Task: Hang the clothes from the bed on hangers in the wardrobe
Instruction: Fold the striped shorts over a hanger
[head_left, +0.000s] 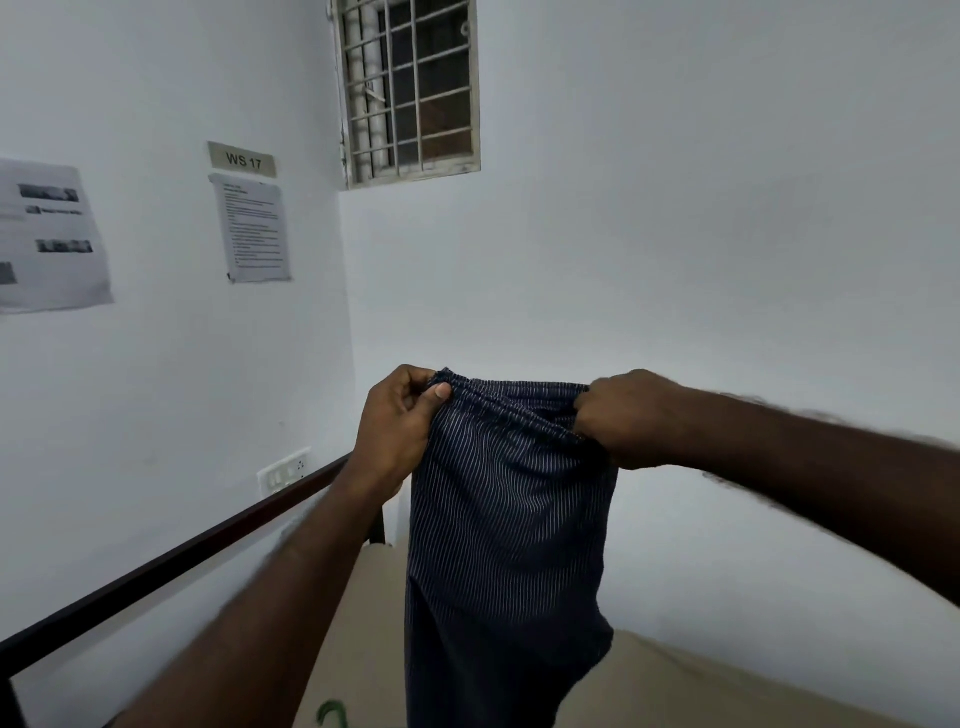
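Left grip (400, 421): fingers curled, thumb pressed on the left end of the elastic waistband, pinching it. Right grip (623, 415): fist closed round the waistband's right end. Between them the dark navy pinstriped cloth trousers (509, 519) are held up, waistband stretched level, legs hanging straight down over the beige-sheeted bed (701, 686), nearer its left edge. The hems run out of view. A dark rail (182, 556) runs along the bed's left edge. A small green curved item (332, 712), unidentifiable, lies on the sheet beside the trousers. Left wall: white switch plate (283, 470), printed paper notice (257, 228), "WS 17" sign (242, 159). Barred window (410, 88) above.
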